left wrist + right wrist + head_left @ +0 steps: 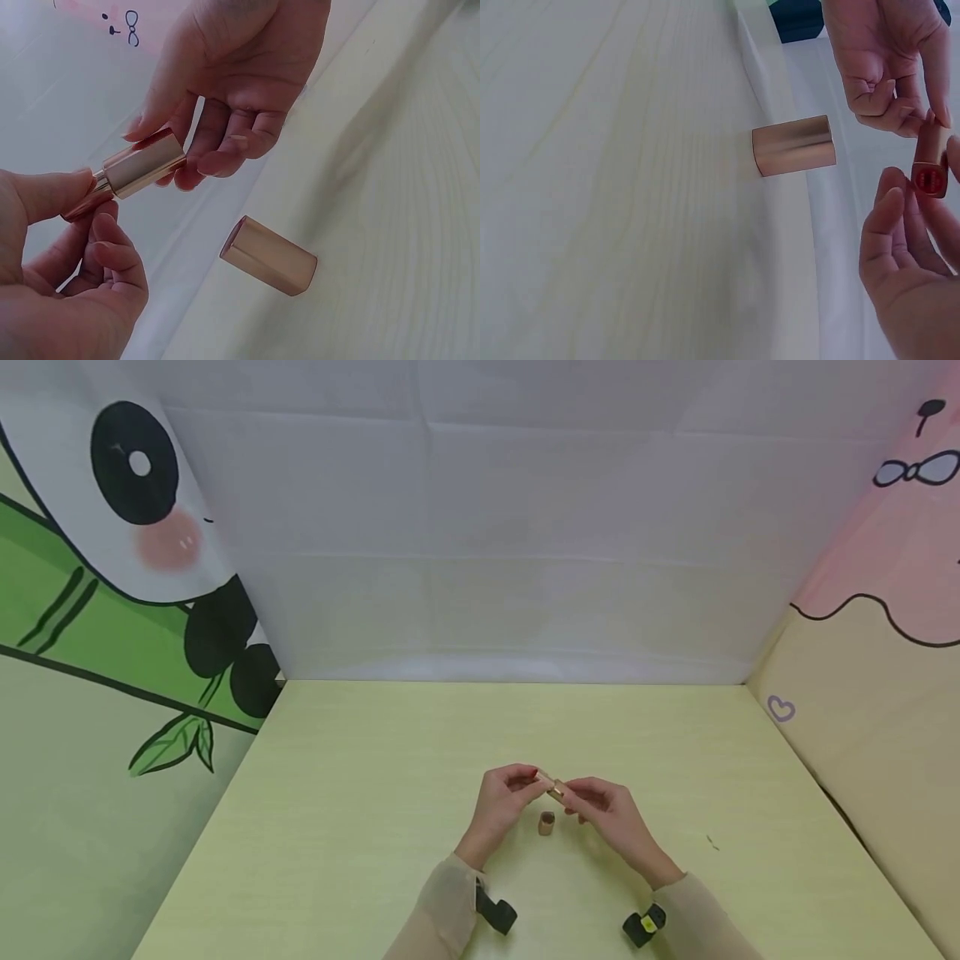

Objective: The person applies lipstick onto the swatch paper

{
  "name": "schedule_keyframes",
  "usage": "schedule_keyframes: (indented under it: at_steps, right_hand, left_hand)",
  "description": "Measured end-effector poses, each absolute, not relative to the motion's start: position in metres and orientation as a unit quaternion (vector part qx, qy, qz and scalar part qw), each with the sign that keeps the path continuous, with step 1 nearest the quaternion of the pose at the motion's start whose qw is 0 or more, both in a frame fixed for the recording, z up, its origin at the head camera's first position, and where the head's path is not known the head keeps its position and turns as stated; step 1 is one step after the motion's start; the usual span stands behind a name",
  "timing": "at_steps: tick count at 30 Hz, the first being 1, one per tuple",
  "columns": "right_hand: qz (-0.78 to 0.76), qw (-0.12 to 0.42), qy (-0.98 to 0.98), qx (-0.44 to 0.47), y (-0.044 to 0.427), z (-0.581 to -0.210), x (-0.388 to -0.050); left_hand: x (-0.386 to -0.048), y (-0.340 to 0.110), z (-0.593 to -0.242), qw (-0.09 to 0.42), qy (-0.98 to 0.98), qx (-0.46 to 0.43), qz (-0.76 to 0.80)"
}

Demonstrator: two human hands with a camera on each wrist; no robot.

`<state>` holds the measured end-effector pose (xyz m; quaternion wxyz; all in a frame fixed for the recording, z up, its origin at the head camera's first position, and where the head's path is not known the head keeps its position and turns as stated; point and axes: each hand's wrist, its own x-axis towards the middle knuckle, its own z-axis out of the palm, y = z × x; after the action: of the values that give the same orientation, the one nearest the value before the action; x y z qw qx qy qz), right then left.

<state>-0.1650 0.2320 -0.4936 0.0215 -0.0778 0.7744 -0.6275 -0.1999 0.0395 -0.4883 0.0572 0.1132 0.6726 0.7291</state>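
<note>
Both hands hold a gold lipstick tube (146, 165) above the table, one at each end. My left hand (504, 803) pinches its narrower, shiny end between thumb and fingers. The thicker base is pinched by my right hand (613, 820), its other fingers loosely bent. A red round label (930, 181) shows on the base's end in the right wrist view. Below and between the hands, the lipstick cap (546, 823) stands upright on the table, touched by neither hand. In the left wrist view the cap (270, 255) is copper-gold with a dark reddish rim.
The pale yellow table (360, 760) has a white sheet (480, 543) behind it. Cartoon-printed walls stand at left (75, 777) and right (862, 710). Black wrist cameras sit on the left (497, 912) and right (643, 927) sleeves. A small dark mark (712, 842) lies right.
</note>
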Motion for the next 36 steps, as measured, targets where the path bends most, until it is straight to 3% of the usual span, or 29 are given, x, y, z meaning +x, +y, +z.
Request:
schedule_keyframes:
  at_steps: [7,15,29,36]
  right_hand:
    - [-0.614,-0.04,0.782,-0.099,0.23,-0.497,-0.164]
    - [-0.615,-0.078,0.777,-0.108,0.229,-0.5,-0.165]
    - [-0.633,-0.004,0.767,-0.1,0.233,-0.49,-0.164]
    - [-0.64,0.021,0.761,-0.105,0.232,-0.481,-0.162]
  left_hand:
    - [-0.189,0.036,-0.463,0.058,0.683,0.095,0.722]
    - [-0.2,0.039,-0.484,0.061,0.685,0.095,0.72]
    - [-0.205,0.041,-0.495,0.061,0.685,0.092,0.72]
    - [-0.195,0.038,-0.474,0.068,0.687,0.092,0.718]
